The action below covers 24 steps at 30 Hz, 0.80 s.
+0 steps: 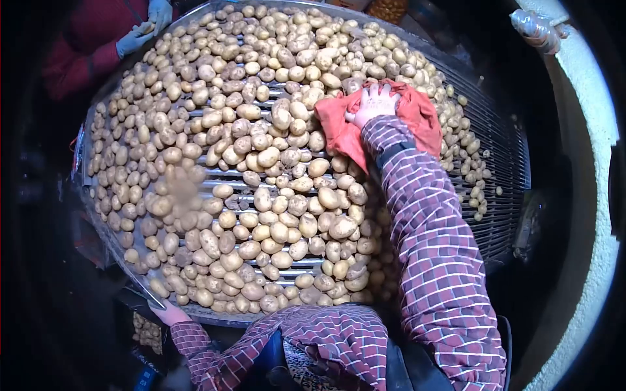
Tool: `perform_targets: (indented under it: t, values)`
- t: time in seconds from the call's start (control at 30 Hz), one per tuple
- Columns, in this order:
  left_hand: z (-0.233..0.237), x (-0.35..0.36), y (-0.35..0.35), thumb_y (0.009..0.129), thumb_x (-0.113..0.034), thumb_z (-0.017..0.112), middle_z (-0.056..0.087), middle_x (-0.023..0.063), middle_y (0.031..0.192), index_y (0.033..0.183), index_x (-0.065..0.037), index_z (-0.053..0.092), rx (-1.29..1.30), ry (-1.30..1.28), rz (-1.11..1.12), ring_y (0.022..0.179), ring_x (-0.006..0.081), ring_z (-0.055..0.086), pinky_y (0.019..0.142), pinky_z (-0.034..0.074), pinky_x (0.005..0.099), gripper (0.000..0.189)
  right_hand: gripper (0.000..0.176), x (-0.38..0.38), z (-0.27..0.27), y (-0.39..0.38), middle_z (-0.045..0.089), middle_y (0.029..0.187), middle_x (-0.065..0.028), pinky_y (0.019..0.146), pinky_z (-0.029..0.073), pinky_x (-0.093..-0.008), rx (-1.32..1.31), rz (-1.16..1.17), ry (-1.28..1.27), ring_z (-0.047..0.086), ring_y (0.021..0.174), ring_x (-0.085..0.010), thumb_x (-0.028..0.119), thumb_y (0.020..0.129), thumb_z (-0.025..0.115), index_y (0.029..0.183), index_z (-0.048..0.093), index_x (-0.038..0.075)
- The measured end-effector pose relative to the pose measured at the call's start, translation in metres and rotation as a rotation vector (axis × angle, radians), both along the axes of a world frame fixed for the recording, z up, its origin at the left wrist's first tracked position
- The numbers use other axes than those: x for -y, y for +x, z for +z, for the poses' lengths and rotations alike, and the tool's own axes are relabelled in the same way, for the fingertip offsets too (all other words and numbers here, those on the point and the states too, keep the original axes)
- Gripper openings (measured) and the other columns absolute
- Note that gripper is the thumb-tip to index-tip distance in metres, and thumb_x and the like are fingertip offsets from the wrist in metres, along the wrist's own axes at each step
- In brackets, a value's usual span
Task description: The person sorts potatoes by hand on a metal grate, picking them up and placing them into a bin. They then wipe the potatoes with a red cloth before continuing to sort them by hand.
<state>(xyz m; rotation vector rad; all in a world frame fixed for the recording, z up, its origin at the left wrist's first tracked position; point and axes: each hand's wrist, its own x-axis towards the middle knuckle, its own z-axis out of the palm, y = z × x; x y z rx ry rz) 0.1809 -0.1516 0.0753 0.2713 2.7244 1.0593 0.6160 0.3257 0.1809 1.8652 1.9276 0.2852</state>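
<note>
My right hand (378,105) lies spread on a crumpled red cloth (414,120), which rests over potatoes toward the upper right of the roller table. Its fingers are apart and point away from me. Low on the left, my left hand (171,314) is at the metal rim (147,293) of the table, its fingers closed around the edge. Potatoes (267,156) of mixed sizes, some with dirt on them, cover most of the rollers around the cloth. Metal rollers (293,267) show between them.
A co-worker in blue gloves (135,39) and dark red sleeves stands at the upper left. Dark slatted bars (499,169) run along the right side. A pale curved rail (590,98) is at the far right. A net sack (147,332) sits below left.
</note>
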Motion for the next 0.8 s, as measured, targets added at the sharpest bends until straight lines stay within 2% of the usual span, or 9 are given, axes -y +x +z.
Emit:
perform_targets:
  t: [0.07,0.17,0.27,0.4,0.47,0.53,0.67,0.73,0.8]
  values:
    - [-0.004,0.007,-0.002,0.090,-0.011,0.048,0.046,0.0233,0.128,0.133,0.003,0.037,-0.014,-0.061,0.006,0.116,0.0330,0.049,0.096,0.040,0.0409,0.046,0.078,0.000,0.006,0.003,0.044,0.131,-0.0125,0.098,0.031,-0.0542,0.066,-0.019,-0.023,0.039,0.123,-0.0312,0.062,0.070,0.059,0.128,0.049,0.010]
    - [0.001,0.005,-0.002,0.090,-0.013,0.049,0.048,0.0227,0.128,0.133,0.003,0.037,-0.013,-0.111,0.011,0.117,0.0325,0.049,0.098,0.039,0.0400,0.048,0.073,0.003,0.019,0.009,0.043,0.138,-0.0103,0.104,0.027,-0.0529,0.032,-0.120,-0.213,0.037,0.128,-0.0288,0.060,0.080,0.051,0.132,0.048,0.010]
    - [-0.001,0.006,-0.005,0.089,-0.013,0.050,0.049,0.0223,0.128,0.133,0.003,0.038,-0.013,-0.142,0.024,0.118,0.0322,0.049,0.099,0.038,0.0393,0.048,0.072,0.006,0.029,0.031,0.046,0.136,-0.0104,0.104,0.029,-0.0507,-0.014,-0.274,-0.317,0.038,0.128,-0.0276,0.062,0.081,0.046,0.132,0.049,0.011]
    - [-0.014,0.016,-0.013,0.090,-0.014,0.050,0.050,0.0223,0.128,0.133,0.002,0.038,-0.015,-0.158,0.018,0.118,0.0326,0.049,0.099,0.039,0.0394,0.047,0.069,0.019,0.012,0.080,0.043,0.138,-0.0079,0.103,0.031,-0.0521,0.013,-0.291,-0.194,0.036,0.130,-0.0279,0.059,0.080,0.048,0.131,0.049,0.012]
    - [-0.012,0.011,-0.011,0.090,-0.016,0.051,0.050,0.0220,0.127,0.133,0.002,0.039,-0.018,-0.104,0.025,0.117,0.0326,0.050,0.098,0.039,0.0398,0.048,0.069,0.036,0.020,0.094,0.036,0.142,-0.0048,0.102,0.028,-0.0596,0.023,-0.308,-0.197,0.031,0.131,-0.0288,0.059,0.077,0.052,0.133,0.047,0.020]
    - [-0.008,0.009,-0.008,0.090,-0.017,0.051,0.050,0.0220,0.127,0.133,0.001,0.039,-0.016,-0.104,0.049,0.117,0.0328,0.050,0.098,0.039,0.0400,0.048,0.072,0.053,0.016,0.119,0.036,0.140,-0.0063,0.101,0.027,-0.0612,-0.055,-0.274,-0.095,0.027,0.133,-0.0302,0.061,0.074,0.054,0.133,0.046,0.022]
    - [-0.017,0.013,-0.019,0.089,-0.016,0.052,0.051,0.0223,0.127,0.133,0.001,0.039,-0.019,-0.212,0.029,0.117,0.0334,0.050,0.098,0.040,0.0397,0.048,0.077,0.067,0.020,0.161,0.034,0.142,-0.0068,0.101,0.028,-0.0592,-0.208,-0.412,-0.035,0.029,0.132,-0.0322,0.061,0.073,0.055,0.138,0.038,0.024]
    - [-0.030,0.022,-0.029,0.089,-0.016,0.053,0.051,0.0222,0.126,0.132,0.001,0.040,-0.048,-0.164,0.032,0.117,0.0339,0.050,0.098,0.040,0.0396,0.048,0.079,0.071,0.025,0.179,0.033,0.144,-0.0082,0.104,0.029,-0.0533,-0.262,-0.457,-0.059,0.032,0.131,-0.0335,0.061,0.074,0.054,0.140,0.036,0.022]
    - [-0.012,0.006,-0.013,0.088,-0.015,0.053,0.053,0.0231,0.123,0.129,0.002,0.042,-0.078,-0.191,0.031,0.114,0.0351,0.051,0.096,0.041,0.0408,0.046,0.079,0.069,0.021,0.208,0.034,0.144,-0.0093,0.106,0.030,-0.0493,-0.334,-0.490,-0.028,0.034,0.130,-0.0350,0.062,0.074,0.053,0.140,0.037,0.021]
